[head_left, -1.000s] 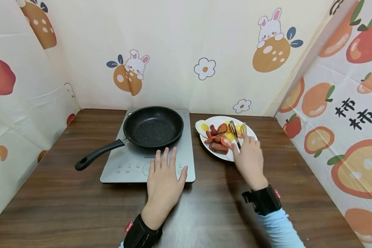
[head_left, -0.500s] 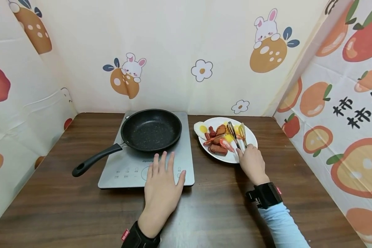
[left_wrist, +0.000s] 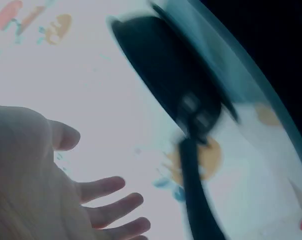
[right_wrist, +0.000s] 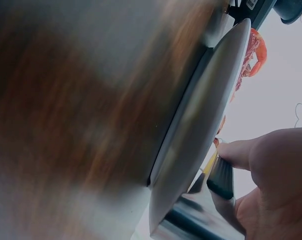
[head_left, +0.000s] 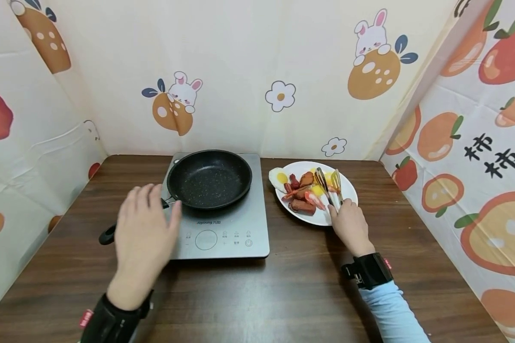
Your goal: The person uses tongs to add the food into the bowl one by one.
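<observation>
A black frying pan (head_left: 209,178) stands on a grey induction cooktop (head_left: 223,233); its long handle (head_left: 109,233) points to the near left. My left hand (head_left: 143,233) hovers open above that handle, fingers spread, holding nothing; the left wrist view shows the pan (left_wrist: 166,75) and handle (left_wrist: 198,200) blurred. To the right, a white plate (head_left: 347,188) carries sausages, shrimp, egg and other food. My right hand (head_left: 345,219) grips the near end of metal tongs (head_left: 329,183) lying on the plate; the right wrist view shows fingers (right_wrist: 241,152) on the tongs (right_wrist: 220,177) beside the plate rim (right_wrist: 201,125).
The brown wooden table (head_left: 283,295) is enclosed by printed cloth walls (head_left: 472,157) at the back, left and right. The cooktop's control panel (head_left: 216,237) faces me.
My left hand has lifted off the cooktop's front panel and moved left, over the pan handle. The right hand drew back slightly on the tongs and has stayed at the plate's near edge.
</observation>
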`<state>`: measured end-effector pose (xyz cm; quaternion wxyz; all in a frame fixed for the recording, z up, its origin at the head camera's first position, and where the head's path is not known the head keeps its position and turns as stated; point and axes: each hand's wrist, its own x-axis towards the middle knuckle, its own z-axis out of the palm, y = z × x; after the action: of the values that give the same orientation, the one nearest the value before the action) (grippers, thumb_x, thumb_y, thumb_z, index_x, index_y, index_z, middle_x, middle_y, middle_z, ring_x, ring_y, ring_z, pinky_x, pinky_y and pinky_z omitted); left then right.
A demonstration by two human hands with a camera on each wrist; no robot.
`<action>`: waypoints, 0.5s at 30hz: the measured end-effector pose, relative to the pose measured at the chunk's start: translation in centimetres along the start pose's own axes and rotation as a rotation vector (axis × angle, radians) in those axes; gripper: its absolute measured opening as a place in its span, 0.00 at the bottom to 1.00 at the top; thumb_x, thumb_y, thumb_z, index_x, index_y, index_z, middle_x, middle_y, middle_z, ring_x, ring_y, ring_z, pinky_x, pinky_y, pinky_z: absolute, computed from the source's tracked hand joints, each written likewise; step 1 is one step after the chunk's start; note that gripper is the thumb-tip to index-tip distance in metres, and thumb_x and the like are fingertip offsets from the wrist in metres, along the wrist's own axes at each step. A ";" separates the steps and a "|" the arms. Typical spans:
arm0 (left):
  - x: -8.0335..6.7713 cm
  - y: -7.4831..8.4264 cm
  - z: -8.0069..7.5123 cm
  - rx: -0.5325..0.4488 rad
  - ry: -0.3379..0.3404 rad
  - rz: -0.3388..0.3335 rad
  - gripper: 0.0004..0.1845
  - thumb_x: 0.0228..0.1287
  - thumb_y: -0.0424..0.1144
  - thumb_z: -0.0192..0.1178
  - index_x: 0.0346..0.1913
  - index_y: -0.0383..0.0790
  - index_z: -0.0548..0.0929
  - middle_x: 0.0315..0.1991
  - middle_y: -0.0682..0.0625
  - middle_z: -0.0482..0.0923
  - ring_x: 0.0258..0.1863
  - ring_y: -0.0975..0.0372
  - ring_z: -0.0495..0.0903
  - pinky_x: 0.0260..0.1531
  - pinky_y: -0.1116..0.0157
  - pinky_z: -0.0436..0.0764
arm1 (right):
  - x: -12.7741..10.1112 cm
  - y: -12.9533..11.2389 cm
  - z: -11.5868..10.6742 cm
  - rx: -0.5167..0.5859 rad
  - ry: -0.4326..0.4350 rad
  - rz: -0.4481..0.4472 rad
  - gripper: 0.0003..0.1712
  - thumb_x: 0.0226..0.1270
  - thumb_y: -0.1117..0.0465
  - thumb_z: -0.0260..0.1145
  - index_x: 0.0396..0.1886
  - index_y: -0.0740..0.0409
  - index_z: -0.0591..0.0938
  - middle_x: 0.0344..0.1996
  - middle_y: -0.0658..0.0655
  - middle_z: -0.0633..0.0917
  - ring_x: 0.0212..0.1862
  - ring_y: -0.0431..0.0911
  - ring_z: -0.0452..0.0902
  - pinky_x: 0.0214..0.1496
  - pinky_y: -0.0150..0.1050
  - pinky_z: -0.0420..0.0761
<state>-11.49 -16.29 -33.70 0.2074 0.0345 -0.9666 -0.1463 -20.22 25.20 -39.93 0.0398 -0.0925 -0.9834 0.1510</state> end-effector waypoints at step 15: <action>1.2 -5.8 2.6 0.082 0.131 0.029 0.30 0.81 0.42 0.42 0.15 0.34 0.67 0.08 0.44 0.62 0.07 0.54 0.61 0.06 0.62 0.54 | 0.1 0.3 0.6 -0.027 0.035 -0.059 0.33 0.80 0.52 0.54 0.45 0.87 0.71 0.39 0.82 0.77 0.46 0.73 0.77 0.47 0.63 0.76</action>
<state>-13.65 -21.30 -37.19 0.2708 0.0383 -0.9566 -0.1009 -20.34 25.37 -40.57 0.0599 -0.0667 -0.9868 0.1350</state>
